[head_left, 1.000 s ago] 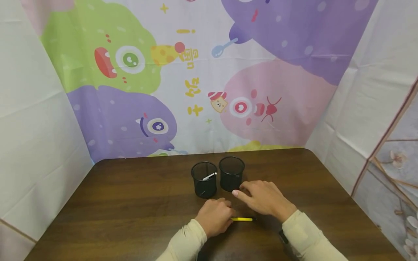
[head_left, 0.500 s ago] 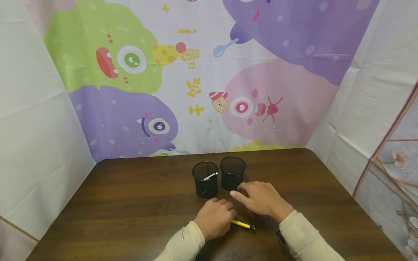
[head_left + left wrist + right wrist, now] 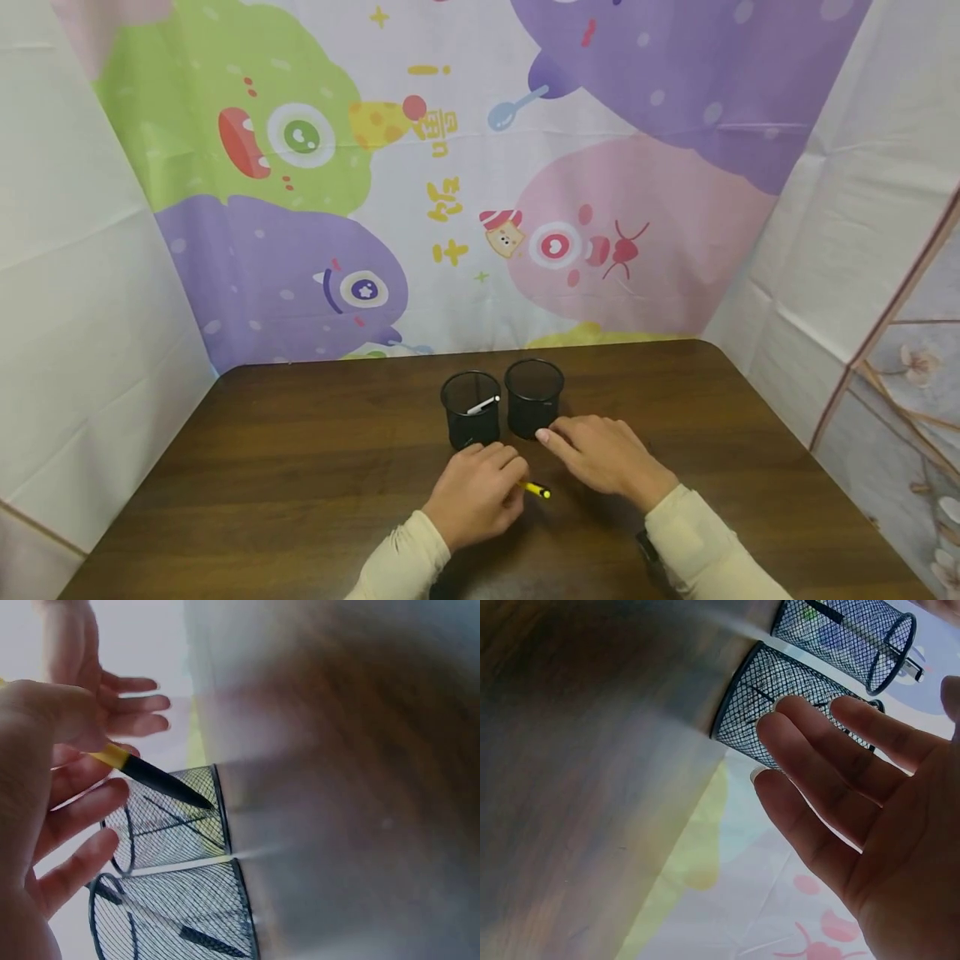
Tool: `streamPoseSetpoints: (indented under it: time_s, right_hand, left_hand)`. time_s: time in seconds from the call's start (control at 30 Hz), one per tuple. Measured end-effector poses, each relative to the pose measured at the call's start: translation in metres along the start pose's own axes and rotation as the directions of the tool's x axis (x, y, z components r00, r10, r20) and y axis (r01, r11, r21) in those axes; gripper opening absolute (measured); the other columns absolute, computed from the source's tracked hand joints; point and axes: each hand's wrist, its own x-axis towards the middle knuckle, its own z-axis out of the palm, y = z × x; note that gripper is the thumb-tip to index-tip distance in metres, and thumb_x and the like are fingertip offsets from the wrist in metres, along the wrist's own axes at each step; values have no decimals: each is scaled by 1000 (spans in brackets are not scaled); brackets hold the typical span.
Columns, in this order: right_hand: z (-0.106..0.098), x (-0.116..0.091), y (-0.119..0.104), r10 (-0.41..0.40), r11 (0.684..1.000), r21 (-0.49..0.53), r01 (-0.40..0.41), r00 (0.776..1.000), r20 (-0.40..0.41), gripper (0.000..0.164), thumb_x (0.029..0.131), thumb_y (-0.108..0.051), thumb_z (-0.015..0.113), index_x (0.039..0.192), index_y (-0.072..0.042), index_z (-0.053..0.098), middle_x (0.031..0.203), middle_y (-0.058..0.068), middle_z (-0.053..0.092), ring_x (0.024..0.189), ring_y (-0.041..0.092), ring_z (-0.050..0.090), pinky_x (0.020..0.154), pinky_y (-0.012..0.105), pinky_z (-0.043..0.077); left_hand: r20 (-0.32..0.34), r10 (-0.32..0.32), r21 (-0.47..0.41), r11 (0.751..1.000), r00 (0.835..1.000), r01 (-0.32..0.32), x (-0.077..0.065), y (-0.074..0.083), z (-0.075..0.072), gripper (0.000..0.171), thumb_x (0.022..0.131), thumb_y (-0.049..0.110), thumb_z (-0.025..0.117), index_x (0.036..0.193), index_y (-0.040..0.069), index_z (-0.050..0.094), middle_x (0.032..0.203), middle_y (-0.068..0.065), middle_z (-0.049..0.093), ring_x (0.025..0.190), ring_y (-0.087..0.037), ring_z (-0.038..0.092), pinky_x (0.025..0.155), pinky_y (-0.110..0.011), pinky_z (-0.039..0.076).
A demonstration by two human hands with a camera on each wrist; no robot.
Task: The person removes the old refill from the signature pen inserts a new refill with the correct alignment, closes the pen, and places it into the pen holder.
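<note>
My left hand [image 3: 476,492] pinches a yellow pen [image 3: 537,489] with a black end between thumb and fingers. In the left wrist view the pen's black tapered end [image 3: 169,784] points toward the mesh cups. My right hand [image 3: 606,454] has its fingers loosely extended beside the right black mesh pen cup [image 3: 532,417]; whether they touch it I cannot tell. The left mesh pen cup [image 3: 472,427] stands just beyond my left hand. A white-and-black pen [image 3: 483,405] leans inside that left cup.
Both cups stand upright, side by side, on a dark brown wooden table [image 3: 300,467]. A cloth with cartoon monsters [image 3: 450,308] hangs behind the table's far edge. Pale cloth panels flank the table left and right.
My left hand has shifted left and slightly forward, closer to the left cup. The yellow pen has moved and turned with it. My right hand stays nearly in place.
</note>
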Motion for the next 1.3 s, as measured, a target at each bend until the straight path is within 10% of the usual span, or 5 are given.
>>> streamPoseSetpoints:
  time_s: [0.27, 0.6, 0.8, 1.03, 1.3]
  right_hand:
    - [4, -2, 1, -80, 997, 16, 81, 996, -40, 40, 108, -46, 38, 116, -22, 69, 102, -11, 70, 92, 12, 67, 74, 38, 54]
    - [6, -1, -6, -122, 992, 38, 123, 992, -27, 40, 108, -43, 41, 120, -16, 69, 107, -7, 69, 97, 13, 66, 82, 41, 54]
    - [7, 0, -10, -128, 991, 33, 129, 991, -25, 41, 107, -46, 43, 119, -17, 69, 107, -8, 69, 96, 12, 65, 81, 40, 54]
    - [12, 2, -14, -154, 987, 42, 155, 988, -21, 40, 106, -49, 44, 115, -21, 70, 102, -11, 68, 90, 6, 63, 78, 36, 54]
    - [14, 2, -17, -172, 984, 55, 172, 985, -12, 41, 106, -50, 42, 115, -20, 69, 103, -11, 68, 91, 6, 63, 79, 36, 54]
  left_hand:
    - [-41, -267, -314, 918, 963, 241, -8, -6, -1, 21, 75, 10, 77, 89, 19, 63, 84, 11, 61, 72, -3, 55, 63, -20, 49]
    - [70, -557, -735, 532, 827, 421, -14, -11, 2, 21, 83, -3, 73, 91, 16, 67, 89, 7, 67, 75, -12, 67, 68, -29, 58]
    - [149, -656, -784, 378, 740, 492, -9, -7, -14, 16, 87, -3, 72, 94, 10, 69, 90, 0, 70, 81, -19, 69, 74, -32, 58]
    - [172, -675, -800, 328, 717, 501, 0, 2, -33, 14, 86, -9, 70, 94, 2, 67, 90, -8, 70, 82, -22, 69, 76, -30, 56]
    - [147, -654, -764, 402, 742, 505, 1, 2, -31, 14, 85, -12, 68, 93, -1, 64, 90, -13, 69, 82, -25, 69, 76, -33, 58]
